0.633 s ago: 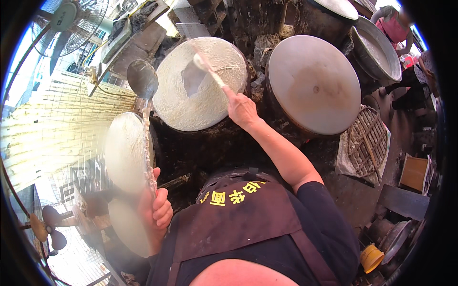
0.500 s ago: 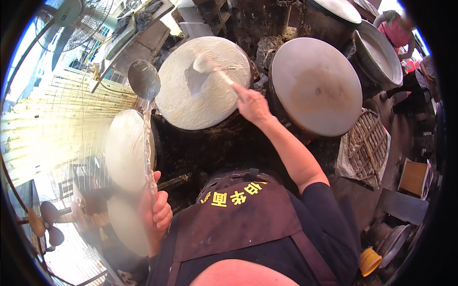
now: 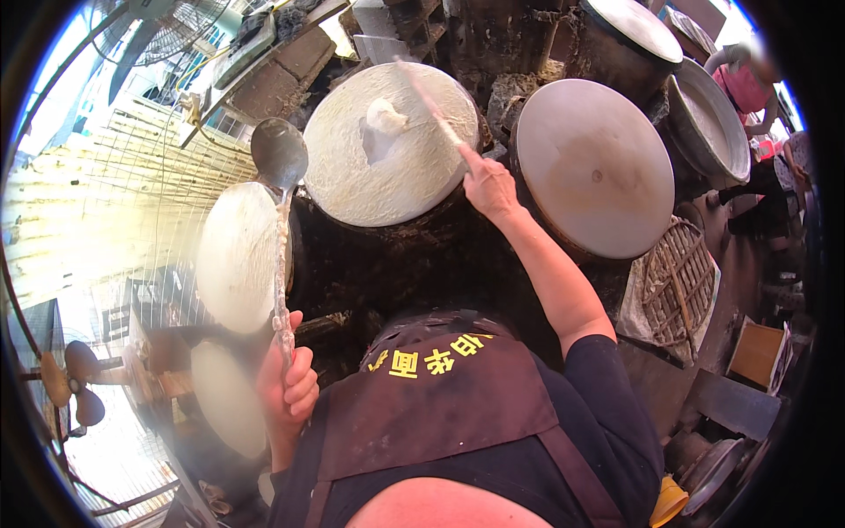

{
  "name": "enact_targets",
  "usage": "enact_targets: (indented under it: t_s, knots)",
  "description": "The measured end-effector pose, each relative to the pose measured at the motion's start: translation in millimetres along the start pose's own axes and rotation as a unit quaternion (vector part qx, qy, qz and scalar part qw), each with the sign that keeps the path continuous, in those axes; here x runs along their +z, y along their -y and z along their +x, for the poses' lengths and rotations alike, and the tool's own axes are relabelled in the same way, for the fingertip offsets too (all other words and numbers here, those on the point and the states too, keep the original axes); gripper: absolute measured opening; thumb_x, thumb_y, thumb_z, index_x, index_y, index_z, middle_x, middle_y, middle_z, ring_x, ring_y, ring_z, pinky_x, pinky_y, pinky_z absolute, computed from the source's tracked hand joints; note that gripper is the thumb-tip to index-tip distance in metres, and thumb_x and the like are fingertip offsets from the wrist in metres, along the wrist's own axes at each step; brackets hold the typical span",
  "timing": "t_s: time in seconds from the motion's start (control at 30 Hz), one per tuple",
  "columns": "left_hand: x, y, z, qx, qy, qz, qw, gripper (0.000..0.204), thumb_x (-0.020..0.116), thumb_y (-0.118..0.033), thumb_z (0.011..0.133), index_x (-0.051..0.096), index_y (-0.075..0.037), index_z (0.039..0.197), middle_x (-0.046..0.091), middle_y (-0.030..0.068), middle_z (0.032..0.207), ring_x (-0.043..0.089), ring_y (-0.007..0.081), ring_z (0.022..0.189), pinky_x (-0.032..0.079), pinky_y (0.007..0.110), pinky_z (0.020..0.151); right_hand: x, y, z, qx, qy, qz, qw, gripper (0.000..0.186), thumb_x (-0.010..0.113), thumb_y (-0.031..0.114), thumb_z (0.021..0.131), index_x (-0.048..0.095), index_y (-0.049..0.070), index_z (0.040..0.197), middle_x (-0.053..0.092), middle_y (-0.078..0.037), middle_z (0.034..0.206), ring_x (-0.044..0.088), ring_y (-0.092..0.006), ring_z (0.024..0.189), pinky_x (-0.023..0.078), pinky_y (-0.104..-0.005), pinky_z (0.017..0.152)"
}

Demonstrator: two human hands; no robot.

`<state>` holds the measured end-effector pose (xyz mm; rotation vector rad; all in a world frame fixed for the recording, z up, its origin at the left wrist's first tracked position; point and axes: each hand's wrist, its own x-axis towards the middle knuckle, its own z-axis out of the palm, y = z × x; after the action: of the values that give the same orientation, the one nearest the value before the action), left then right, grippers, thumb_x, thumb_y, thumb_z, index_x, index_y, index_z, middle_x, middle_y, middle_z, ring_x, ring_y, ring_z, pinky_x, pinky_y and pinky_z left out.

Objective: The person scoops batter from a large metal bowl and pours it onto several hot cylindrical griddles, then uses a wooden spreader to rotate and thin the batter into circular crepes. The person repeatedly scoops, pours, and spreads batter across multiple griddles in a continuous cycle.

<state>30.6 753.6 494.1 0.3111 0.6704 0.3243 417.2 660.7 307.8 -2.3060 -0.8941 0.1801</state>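
My left hand (image 3: 288,377) is closed on the long, batter-caked handle of a metal ladle (image 3: 278,155). Its bowl is raised beside the central round griddle (image 3: 352,180), which is coated in pale batter around a grey bare patch (image 3: 378,148). A pale lump (image 3: 385,115) lies at that patch. My right hand (image 3: 486,185) grips a thin pale stick (image 3: 444,125) angled over the coating, its far end blurred. To the right is a bare grey griddle (image 3: 594,167); to the left, another pale-coated round surface (image 3: 236,257) sits near the ladle handle.
Pots (image 3: 704,123) stand at upper right, beside a person in pink (image 3: 739,88) and another partly seen person. A wooden lattice (image 3: 669,290) lies right. Fans (image 3: 75,383), wire mesh and cluttered boards (image 3: 264,75) fill the left. A yellow container (image 3: 669,500) is at lower right.
My right hand and stick have moved rightward over the griddle. The grey patch in the batter looks smaller. The view has shifted slightly; my left hand still holds the ladle.
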Motion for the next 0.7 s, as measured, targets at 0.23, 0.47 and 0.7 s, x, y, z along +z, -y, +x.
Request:
enact_targets:
  t_s: [0.23, 0.47, 0.7]
  knots:
    - [-2.5, 15.0, -8.7, 0.014, 0.037, 0.045, 0.998, 0.050, 0.042, -0.026, 0.103, 0.026, -0.009, 0.147, 0.038, 0.0029, 0.067, 0.031, 0.0066, 0.041, 0.032, 0.020, 0.031, -0.7, 14.4, 1.9, -0.132, 0.086, 0.035, 0.987, 0.046, 0.046, 0.008, 0.086, 0.054, 0.022, 0.130, 0.066, -0.023, 0.088, 0.064, -0.0413, 0.083, 0.051, -0.0503, 0.072]
    - [-6.5, 32.1, -10.5, 0.003, 0.016, 0.031, 0.999, 0.049, 0.041, -0.029, 0.103, 0.028, -0.010, 0.147, 0.040, 0.0037, 0.069, 0.033, 0.0074, 0.043, 0.033, 0.021, 0.032, 6.5, -9.7, 32.7, -0.171, 0.078, 0.022, 0.982, 0.048, 0.046, 0.008, 0.085, 0.055, 0.022, 0.130, 0.066, -0.023, 0.093, 0.063, -0.0422, 0.085, 0.050, -0.0496, 0.075]
    - [-17.8, 42.8, -0.7, -0.003, 0.011, 0.023, 1.000, 0.046, 0.040, -0.031, 0.104, 0.032, -0.011, 0.145, 0.041, 0.0031, 0.071, 0.034, 0.0078, 0.045, 0.034, 0.021, 0.033, -30.0, -28.3, 33.8, -0.209, 0.116, -0.009, 0.971, 0.054, 0.058, 0.008, 0.081, 0.053, 0.018, 0.134, 0.062, -0.018, 0.088, 0.062, -0.0370, 0.086, 0.049, -0.0444, 0.078]
